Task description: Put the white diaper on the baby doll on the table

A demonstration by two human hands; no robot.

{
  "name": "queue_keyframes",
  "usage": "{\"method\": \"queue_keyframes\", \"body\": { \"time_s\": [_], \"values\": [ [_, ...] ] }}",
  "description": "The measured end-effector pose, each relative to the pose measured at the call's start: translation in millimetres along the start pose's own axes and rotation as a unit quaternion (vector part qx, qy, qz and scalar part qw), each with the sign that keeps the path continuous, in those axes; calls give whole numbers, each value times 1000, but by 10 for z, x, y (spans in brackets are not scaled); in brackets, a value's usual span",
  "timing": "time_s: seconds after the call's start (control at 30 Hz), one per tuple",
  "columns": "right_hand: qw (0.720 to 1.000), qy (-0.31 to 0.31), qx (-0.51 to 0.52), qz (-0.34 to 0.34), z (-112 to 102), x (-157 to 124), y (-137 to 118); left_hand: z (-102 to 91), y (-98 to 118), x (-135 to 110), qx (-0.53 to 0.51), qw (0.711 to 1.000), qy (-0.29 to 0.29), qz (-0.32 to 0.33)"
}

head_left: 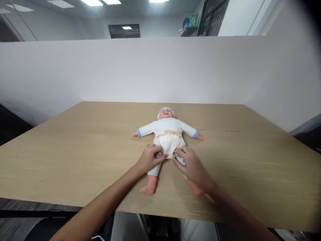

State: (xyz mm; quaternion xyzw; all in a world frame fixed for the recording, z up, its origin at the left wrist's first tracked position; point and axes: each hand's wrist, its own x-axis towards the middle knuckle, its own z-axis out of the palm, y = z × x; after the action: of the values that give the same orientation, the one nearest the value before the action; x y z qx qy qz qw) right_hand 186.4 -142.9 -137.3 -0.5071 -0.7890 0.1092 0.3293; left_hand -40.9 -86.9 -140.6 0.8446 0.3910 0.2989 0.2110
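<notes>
A baby doll (167, 125) lies on its back, arms spread, head toward the far side. It wears a white outfit with blue cuffs and a white printed headband (166, 109). Round its hips is a white diaper (170, 142) with a yellow-orange printed strip at the waist. My left hand (151, 156) pinches the diaper's edge by the leg on the left. At the opposite leg, my right hand (187, 160) pinches the other edge, fingers closed. The right forearm partly covers the doll's leg on that side.
The doll rests on a wide wooden table (75, 150), near its front edge. A white partition wall (150, 70) rises behind the table and along the right. My legs are below the front edge.
</notes>
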Motion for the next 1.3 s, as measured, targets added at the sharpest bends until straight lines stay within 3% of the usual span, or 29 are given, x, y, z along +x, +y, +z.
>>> {"method": "queue_keyframes", "body": {
  "time_s": [0.27,0.47,0.63,0.73,0.87,0.97,1.07,1.2,1.3],
  "values": [
    [998,-3,29,48,50,-99,-41,2,7,-23,-24,999,31,24],
    [996,-4,68,60,62,-108,-71,-2,20,7,-39,999,4,23],
    [991,16,76,109,58,-45,-76,35,12,16,-90,995,31,-39],
    [981,51,112,152,63,-25,-24,100,-37,7,-195,976,55,-84],
    [963,67,170,197,30,-13,74,189,-78,-5,-340,925,95,-138],
    [958,67,174,217,-21,-6,93,202,-63,-26,-385,896,122,-186],
    [961,68,155,220,-57,-2,59,152,-33,-60,-343,909,112,-208],
    [969,59,124,207,-46,-9,20,68,-2,-89,-246,952,49,-176],
    [975,60,88,192,-18,-13,17,54,8,-79,-226,961,13,-160]
  ]
}}
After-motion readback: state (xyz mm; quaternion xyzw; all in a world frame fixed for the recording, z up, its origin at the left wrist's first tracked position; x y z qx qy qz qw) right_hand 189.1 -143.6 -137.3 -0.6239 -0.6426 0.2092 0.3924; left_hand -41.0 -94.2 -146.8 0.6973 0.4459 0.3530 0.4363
